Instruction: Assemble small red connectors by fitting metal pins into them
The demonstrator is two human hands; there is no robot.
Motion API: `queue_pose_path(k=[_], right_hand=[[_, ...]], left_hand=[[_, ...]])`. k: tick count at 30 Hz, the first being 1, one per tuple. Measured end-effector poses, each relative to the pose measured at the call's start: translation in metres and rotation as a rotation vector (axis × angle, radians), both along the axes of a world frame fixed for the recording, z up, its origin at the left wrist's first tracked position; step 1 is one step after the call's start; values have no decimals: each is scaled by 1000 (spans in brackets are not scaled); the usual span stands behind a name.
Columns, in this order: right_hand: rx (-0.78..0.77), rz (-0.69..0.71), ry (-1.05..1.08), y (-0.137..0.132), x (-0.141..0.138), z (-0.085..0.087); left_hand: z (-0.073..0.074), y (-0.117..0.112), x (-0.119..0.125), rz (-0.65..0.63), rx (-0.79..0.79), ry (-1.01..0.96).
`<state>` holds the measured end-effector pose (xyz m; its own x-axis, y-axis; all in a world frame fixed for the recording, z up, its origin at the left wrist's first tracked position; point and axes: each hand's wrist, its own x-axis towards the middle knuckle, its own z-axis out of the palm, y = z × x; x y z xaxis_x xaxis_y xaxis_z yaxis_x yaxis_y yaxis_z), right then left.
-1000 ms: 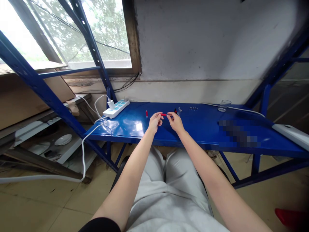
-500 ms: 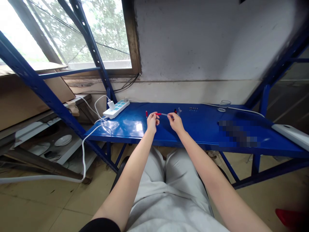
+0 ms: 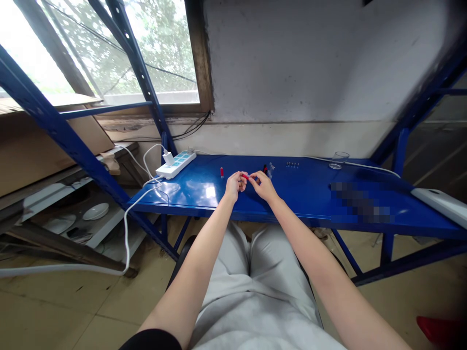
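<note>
Both forearms stretch straight out from the lap and converge over the blue metal shelf. The left hand and right hand meet fingertip to fingertip, each curled into a pinch on one small red part held between them just above the shelf surface.

On the shelf:
- One loose red cap stands at ten o'clock from the hands.
- One white power strip lies farther out at ten o'clock, with one white charger plugged in.
- One clear vial and one dark bit sit at one o'clock.
- A short row of tiny studs lies beyond them, too small to count.
- One glass cup stands well apart at two o'clock.
</note>
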<state>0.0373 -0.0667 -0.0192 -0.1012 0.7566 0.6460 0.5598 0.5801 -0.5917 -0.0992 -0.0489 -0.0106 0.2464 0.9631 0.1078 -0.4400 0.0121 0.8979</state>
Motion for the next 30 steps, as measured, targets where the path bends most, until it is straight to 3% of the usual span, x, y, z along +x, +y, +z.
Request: queue_pose_path(k=[16, 25, 30], right_hand=[[-2, 67, -95, 12, 3, -11], [-47, 17, -108, 10, 2, -9], [-112, -80, -53, 7, 12, -5]], left_hand=[[3, -7, 0, -84, 61, 47], [3, -7, 1, -48, 44, 82], [-1, -5, 0, 51, 92, 93]])
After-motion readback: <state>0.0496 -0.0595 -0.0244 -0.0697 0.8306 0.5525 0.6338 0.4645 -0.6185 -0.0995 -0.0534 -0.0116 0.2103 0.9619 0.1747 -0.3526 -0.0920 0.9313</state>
